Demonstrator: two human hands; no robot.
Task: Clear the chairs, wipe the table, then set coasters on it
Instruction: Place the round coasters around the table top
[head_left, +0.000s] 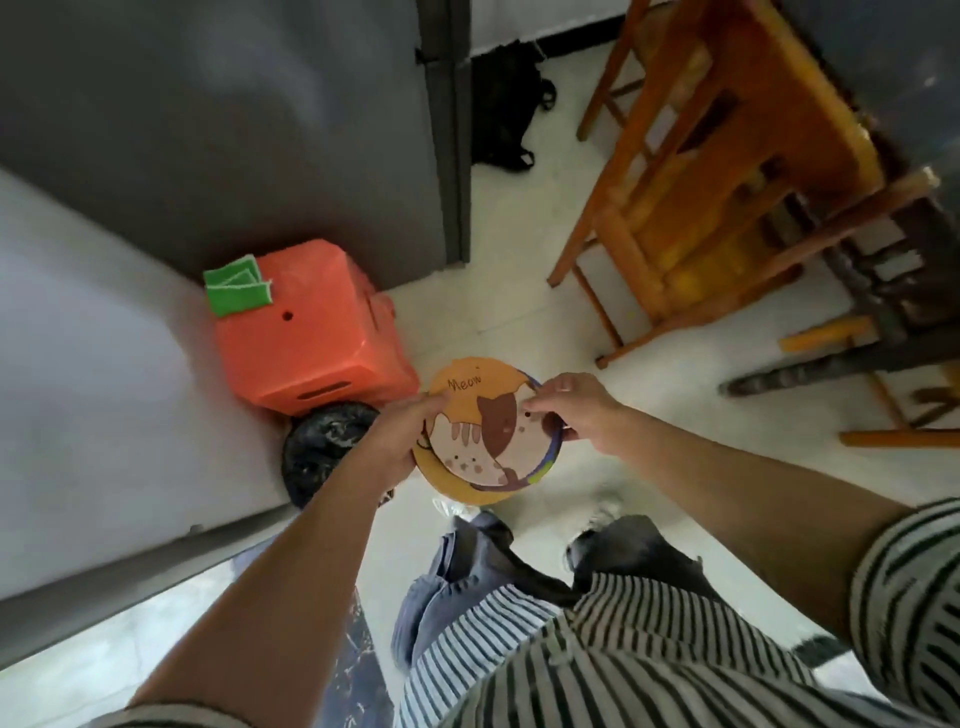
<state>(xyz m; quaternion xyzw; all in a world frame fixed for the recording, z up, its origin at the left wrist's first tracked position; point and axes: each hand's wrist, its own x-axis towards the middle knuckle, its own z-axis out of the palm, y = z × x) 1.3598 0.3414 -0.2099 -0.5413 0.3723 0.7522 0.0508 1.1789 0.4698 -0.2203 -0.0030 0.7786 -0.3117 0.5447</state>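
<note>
Grey worktop (104, 364) fills the left of the view, its surface bare where it shows, with wooden chairs (727, 182) standing well apart from it on the pale floor (519, 249) at the right. An orange plastic stool (306, 332) stands tucked against the worktop's corner, and a folded green cloth (236, 288) lies on top of it, put aside. From this layout I judge the wiping is over and the coaster step is in hand.

Round coasters (485, 431), a small stack printed with a cartoon cat and the word "Meow", are held above the floor just in front of the person's legs, not yet over the worktop. How many are in the stack I cannot tell; a yellow disc and a blue rim show beneath the top one.

The left hand (395, 441) carries the stack from its left edge, thumb on the printed face and fingers (415, 457) curled underneath, clamped on it. The right hand (576, 410) pinches the right edge, fingertips on top near the rim, as if to peel one away.

The next move calls for separating a single coaster, then turning left and laying it flat on the worktop.
</note>
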